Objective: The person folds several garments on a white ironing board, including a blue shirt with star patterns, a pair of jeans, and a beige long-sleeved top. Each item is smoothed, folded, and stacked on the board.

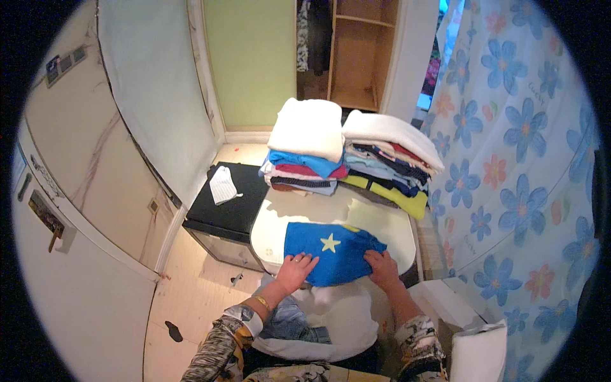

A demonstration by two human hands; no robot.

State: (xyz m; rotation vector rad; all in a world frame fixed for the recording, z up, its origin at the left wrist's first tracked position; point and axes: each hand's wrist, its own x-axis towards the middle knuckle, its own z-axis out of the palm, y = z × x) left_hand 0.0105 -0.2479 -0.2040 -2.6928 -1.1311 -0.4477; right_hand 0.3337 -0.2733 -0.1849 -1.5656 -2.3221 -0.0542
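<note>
A blue cloth garment with a pale yellow star lies across the near part of a white rounded tabletop. My left hand, with a ring on one finger, rests on its near left part with fingers spread. At the garment's right edge, my right hand has its fingers bent around the fabric. A bit of yellow shows along the far edge. Below my hands, blue denim lies in or on a white, rounded soft thing, partly hidden by my left arm.
Behind the garment stand two stacks of folded clothes, a left stack and a right stack. A black-topped cabinet on the left bears a white ribbed cloth. White box flaps rise at right, near a flowered curtain.
</note>
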